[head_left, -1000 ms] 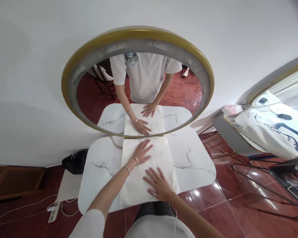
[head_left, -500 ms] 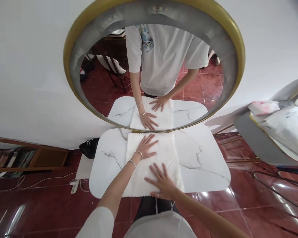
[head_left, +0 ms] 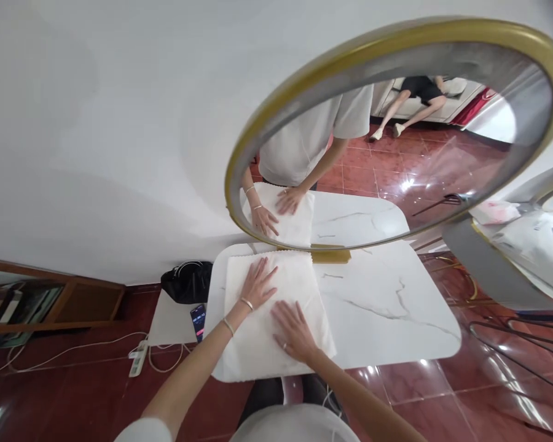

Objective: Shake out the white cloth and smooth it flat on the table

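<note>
1. The right hand (head_left: 294, 331) lay flat and open, fingers spread, palm down on the white cloth (head_left: 276, 313), close to the near edge of the desk (head_left: 387, 307); a ring showed on one finger.
2. The left hand (head_left: 258, 283) was also open and flat on the same cloth, farther in and just to the left of the right hand, with two thin bracelets at the wrist. Neither hand gripped anything.
3. The white cloth was spread flat over the left part of the desk, reaching from the near edge to the far edge, its far hem wavy and its near left corner overlapping the desk's rim.
4. The desk had a white marbled top with rounded corners; its right half was bare stone with grey veins.
5. A phone (head_left: 198, 320) with a lit screen lay on a low white surface just left of the desk, and a black bag (head_left: 187, 281) sat beyond it against the wall.
6. A white power strip (head_left: 137, 358) with cables lay on the red tiled floor (head_left: 74, 393) to the left.
7. At the desk's far edge stood a round gold-framed mirror (head_left: 304, 80), leaning against the wall, which showed the reflection of both hands on the cloth.
</note>
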`<move>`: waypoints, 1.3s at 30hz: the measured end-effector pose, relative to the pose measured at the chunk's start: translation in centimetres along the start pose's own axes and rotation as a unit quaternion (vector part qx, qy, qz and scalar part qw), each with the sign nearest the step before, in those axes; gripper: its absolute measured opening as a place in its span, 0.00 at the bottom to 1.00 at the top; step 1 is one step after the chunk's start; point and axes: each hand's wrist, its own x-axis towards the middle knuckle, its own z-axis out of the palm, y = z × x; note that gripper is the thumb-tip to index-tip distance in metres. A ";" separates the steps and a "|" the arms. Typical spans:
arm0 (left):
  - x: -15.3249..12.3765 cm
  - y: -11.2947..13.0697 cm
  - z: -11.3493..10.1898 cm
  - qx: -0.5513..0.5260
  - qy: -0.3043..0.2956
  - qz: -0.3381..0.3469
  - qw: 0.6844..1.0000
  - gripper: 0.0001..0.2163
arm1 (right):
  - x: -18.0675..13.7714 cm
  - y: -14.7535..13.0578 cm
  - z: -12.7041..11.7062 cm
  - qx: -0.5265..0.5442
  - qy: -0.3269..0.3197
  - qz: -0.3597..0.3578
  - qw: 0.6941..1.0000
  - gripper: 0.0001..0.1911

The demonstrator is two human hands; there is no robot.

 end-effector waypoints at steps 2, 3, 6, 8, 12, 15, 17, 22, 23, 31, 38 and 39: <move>-1.5 -0.2 0.4 0.007 0.031 -0.073 0.997 0.28 | 2.3 0.5 0.6 -0.042 0.072 0.074 0.994 0.36; -2.0 -0.5 0.5 0.010 0.038 -0.096 0.995 0.27 | 3.7 0.9 0.8 -0.059 0.092 0.091 0.990 0.37; -1.9 -1.8 0.4 0.010 0.033 -0.111 0.993 0.27 | 8.2 2.7 1.0 -0.089 0.112 0.086 0.986 0.39; -0.7 -3.0 0.0 0.008 0.027 -0.110 0.994 0.27 | 10.7 3.8 1.2 -0.098 0.121 0.091 0.984 0.39; 2.7 -5.6 -0.7 0.001 0.014 -0.071 0.997 0.26 | 14.3 4.9 1.7 -0.122 0.126 0.146 0.974 0.35; 4.6 -7.1 -1.1 -0.008 -0.005 -0.043 0.999 0.25 | 16.2 5.0 2.0 -0.139 0.084 0.201 0.966 0.34; 5.1 -8.0 -1.3 -0.010 -0.012 -0.045 0.999 0.25 | 17.6 5.1 2.2 -0.141 0.054 0.220 0.964 0.33; 3.8 -9.9 -2.1 0.002 -0.004 -0.088 0.996 0.25 | 20.6 4.6 2.6 -0.127 0.022 0.207 0.970 0.31; 3.0 -10.2 -2.2 0.004 0.002 -0.095 0.995 0.25 | 20.8 4.3 2.6 -0.123 0.017 0.197 0.972 0.31; -4.0 -7.1 -1.4 0.009 0.035 -0.129 0.991 0.29 | 14.2 2.3 2.9 -0.099 0.086 0.194 0.972 0.33; -1.2 -6.7 -0.7 -0.004 0.024 -0.107 0.994 0.31 | 14.3 3.8 2.5 -0.106 0.117 0.275 0.948 0.35; -0.5 -7.1 -0.8 -0.005 0.023 -0.104 0.994 0.31 | 15.2 4.3 2.3 -0.106 0.105 0.285 0.947 0.35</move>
